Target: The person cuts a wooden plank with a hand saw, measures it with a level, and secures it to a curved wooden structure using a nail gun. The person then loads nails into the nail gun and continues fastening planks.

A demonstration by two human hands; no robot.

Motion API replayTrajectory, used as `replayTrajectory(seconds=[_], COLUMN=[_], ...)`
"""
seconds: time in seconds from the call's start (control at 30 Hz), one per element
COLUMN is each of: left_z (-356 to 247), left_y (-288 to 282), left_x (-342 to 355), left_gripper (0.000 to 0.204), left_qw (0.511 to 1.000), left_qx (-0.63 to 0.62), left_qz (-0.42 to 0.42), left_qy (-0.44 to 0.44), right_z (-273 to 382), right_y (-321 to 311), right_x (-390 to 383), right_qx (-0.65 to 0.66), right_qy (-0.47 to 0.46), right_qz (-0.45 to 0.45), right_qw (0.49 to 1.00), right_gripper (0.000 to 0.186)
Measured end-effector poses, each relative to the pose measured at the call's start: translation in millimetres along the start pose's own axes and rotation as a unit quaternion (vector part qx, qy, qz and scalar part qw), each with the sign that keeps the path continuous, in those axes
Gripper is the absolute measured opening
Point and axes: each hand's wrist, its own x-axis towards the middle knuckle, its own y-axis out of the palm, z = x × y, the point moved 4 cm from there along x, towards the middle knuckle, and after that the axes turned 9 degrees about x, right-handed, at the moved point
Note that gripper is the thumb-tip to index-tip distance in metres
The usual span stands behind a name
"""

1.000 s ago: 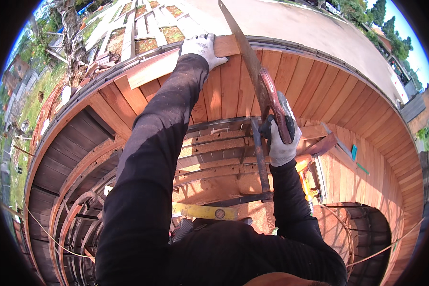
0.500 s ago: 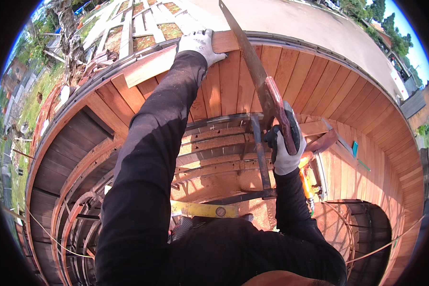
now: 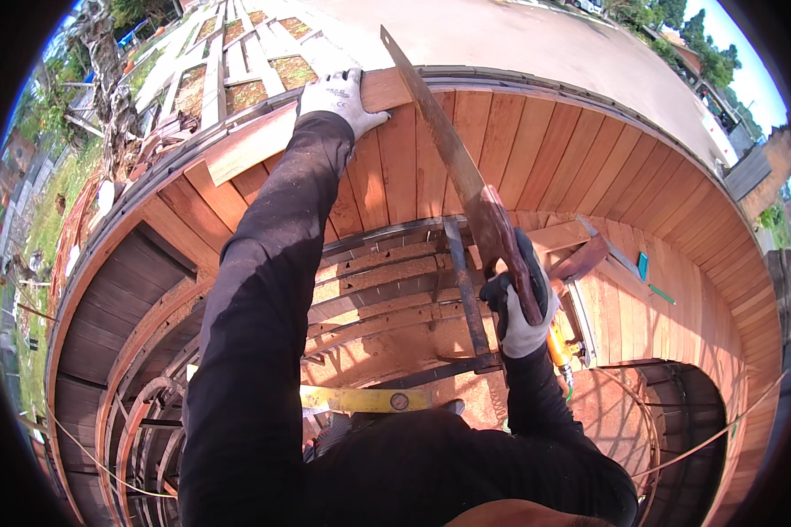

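My left hand (image 3: 338, 101), in a white and grey work glove, grips a loose wooden board (image 3: 253, 142) at the far rim of the curved planked surface. Its fingers lie over the board's far edge, and its thumb sticks out to the right. My right hand (image 3: 529, 307), gloved in grey and black, is closed around the reddish-brown handle of a handsaw (image 3: 448, 140). The long blade slants away up and left, crossing the right end of the board. From this view I cannot tell whether the teeth touch the wood.
Reddish planks (image 3: 589, 167) curve around the far and right sides. Below are curved ribs (image 3: 378, 303) and a dark metal bar (image 3: 468, 285). A yellow spirit level (image 3: 360, 400) lies near my body. By my right forearm are a yellow tool (image 3: 558, 347) and a teal object (image 3: 642, 265).
The saw and my right hand have come back toward me, with the blade sliding along the board's right end. My left hand stays on the board; the whole view has shifted slightly.
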Motion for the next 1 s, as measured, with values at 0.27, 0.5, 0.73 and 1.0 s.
replayTrajectory(seconds=[0.27, 0.5, 0.73, 1.0], left_z=[-7, -6, -4, -4], left_y=[-4, -4, -4, -3], left_x=[0, 0, 0, 5], left_gripper=[0.088, 0.085, 0.087, 0.091], left_qw=[1.0, 1.0, 1.0, 1.0], left_qx=[0.003, 0.012, 0.006, -0.007], left_qz=[0.006, 0.017, 0.015, -0.016], left_qy=[0.006, 0.008, 0.004, 0.009], right_z=[-3, 6, 13, 8], right_y=[31, -23, 38, -14], right_x=[56, -47, 65, -29], right_qx=[-0.199, -0.114, -0.115, -0.118], right_qy=[-0.146, -0.012, -0.157, -0.039], right_qz=[-0.023, -0.015, -0.002, -0.01], right_qw=[0.969, 0.993, 0.981, 0.992], right_gripper=[0.049, 0.066, 0.05, 0.066])
